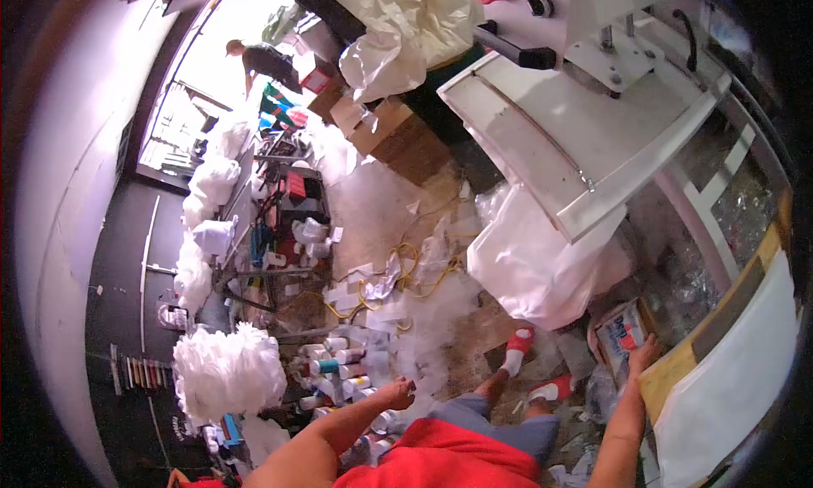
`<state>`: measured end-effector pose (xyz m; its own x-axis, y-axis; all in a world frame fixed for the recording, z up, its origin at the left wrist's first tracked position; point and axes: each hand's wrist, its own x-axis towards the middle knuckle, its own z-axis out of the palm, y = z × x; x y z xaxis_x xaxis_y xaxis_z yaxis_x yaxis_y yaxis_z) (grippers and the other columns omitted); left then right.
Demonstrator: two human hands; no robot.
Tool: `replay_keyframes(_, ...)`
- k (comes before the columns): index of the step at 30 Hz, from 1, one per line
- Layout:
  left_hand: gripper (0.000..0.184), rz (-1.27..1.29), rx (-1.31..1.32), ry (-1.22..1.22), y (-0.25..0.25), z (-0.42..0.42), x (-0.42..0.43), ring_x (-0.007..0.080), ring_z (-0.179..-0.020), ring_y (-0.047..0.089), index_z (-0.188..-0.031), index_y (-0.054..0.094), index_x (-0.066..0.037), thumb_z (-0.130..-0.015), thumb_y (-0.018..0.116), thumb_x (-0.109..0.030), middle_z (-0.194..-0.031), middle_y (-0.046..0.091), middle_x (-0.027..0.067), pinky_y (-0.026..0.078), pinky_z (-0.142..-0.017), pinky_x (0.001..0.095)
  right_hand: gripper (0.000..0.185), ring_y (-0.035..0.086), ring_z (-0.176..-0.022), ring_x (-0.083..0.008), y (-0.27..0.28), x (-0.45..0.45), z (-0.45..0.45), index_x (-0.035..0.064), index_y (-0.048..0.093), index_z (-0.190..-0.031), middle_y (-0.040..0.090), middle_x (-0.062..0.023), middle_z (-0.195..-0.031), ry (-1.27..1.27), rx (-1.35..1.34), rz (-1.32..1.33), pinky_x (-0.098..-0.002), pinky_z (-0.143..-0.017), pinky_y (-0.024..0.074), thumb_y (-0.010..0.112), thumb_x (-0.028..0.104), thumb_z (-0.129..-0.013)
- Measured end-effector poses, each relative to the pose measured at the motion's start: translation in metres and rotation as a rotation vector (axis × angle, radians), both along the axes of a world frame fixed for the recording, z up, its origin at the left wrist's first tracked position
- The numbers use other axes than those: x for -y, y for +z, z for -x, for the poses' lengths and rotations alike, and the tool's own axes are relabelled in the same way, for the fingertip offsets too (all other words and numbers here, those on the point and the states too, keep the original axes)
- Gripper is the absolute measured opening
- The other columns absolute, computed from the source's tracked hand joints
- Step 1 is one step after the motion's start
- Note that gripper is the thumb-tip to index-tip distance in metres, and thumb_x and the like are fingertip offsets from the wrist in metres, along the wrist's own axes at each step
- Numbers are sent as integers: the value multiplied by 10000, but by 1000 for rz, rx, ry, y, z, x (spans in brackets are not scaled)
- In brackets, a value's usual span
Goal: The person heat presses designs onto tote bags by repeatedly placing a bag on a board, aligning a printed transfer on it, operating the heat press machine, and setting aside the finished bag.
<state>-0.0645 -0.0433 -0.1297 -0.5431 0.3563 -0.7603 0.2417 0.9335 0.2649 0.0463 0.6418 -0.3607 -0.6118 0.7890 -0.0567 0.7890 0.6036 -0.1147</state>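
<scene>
My left hand [396, 395] hangs in the air over the floor, near several white bottles and tubs [347, 365]. Its fingers are loosely bent and apart, and nothing shows in them. On the right, my right hand [646, 353] is closed at the lower corner of a shallow box [611, 340] with a blue, red and white print. Part of that grip is hidden. Close beside this hand lies a yellow-edged board with a white sheet [728, 374] on it.
A white press-like machine [584, 124] stands upper right, with a white bag [550, 259] below. Yellow cord [406, 268] and scraps litter the floor. Cardboard boxes [398, 141] stand further off; stacked white bundles [229, 374] line the left. Another person [267, 65] bends near the bright opening.
</scene>
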Motion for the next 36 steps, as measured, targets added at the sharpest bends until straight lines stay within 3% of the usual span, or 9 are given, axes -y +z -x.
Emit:
replay_keyframes(2,371,-69,53,18,-3,13,-16,396,-1093,589,-1158,598,-33,-871,611,-268,-1106,626,230,485,-967,450,282,598,-1035,-427,11,-21,6,-2,591,-1073,642,-251,-1059,-145,-123,394,-475,-904,470,604,9,-791)
replay_keyframes(8,345,-179,98,34,-2,47,-84,392,-1086,595,-1150,596,-28,-885,594,-248,-1113,635,195,497,-931,458,175,604,-840,-422,-20,-49,-15,1,592,-971,638,-219,-880,97,-372,332,-490,-778,459,595,14,-797)
replay_keyframes(16,341,-421,6,-260,-5,57,-171,398,-1078,603,-1159,584,-31,-900,599,-252,-1107,636,222,499,-923,462,164,621,-923,-361,174,58,-1,58,669,-982,655,-186,-983,148,-426,333,-463,-815,469,612,93,-833)
replay_keyframes(22,867,-763,129,-261,118,27,-334,282,-1122,603,-1445,367,-31,-770,860,-262,-1265,587,170,499,-948,411,252,647,-1009,-362,391,150,-79,56,691,-1090,665,-193,-1093,226,-287,866,-447,-870,528,555,72,-878)
replay_keyframes(25,561,-598,656,-250,135,19,-382,190,-887,663,-1294,576,-45,-818,804,-232,-1035,712,124,537,-854,386,225,664,-955,-330,446,117,-129,41,684,-1089,672,-183,-1036,144,-389,860,-425,-835,534,589,76,-888)
replay_keyframes(28,195,-584,315,-460,228,8,-476,141,-754,645,-970,697,-27,-864,728,-187,-835,712,105,525,-683,333,239,681,-840,-246,509,57,-156,42,676,-1139,693,-144,-932,-37,-392,970,-383,-764,540,648,93,-907)
replay_keyframes(31,278,-785,287,-369,254,-2,-557,153,-715,639,-1058,651,19,-866,726,-168,-806,692,112,523,-649,323,440,704,-823,-252,552,0,-172,66,595,-1272,709,-136,-872,-212,-485,668,-403,-752,538,720,216,-878)
replay_keyframes(34,342,-933,9,-371,257,-10,-643,148,-728,668,-1147,640,39,-865,707,-141,-827,708,131,514,-632,306,433,596,-1043,-340,541,-52,-197,58,594,-1218,636,-143,-1076,-217,-657,-338,-466,-963,440,754,204,-843)
replay_keyframes(36,404,-1038,115,-264,232,-9,-686,172,-733,684,-1188,629,36,-850,720,-165,-865,723,145,520,-650,325,404,581,-1056,-353,522,-72,-213,47,589,-1195,627,-154,-1083,-301,-798,-339,-477,-967,433,738,174,-841)
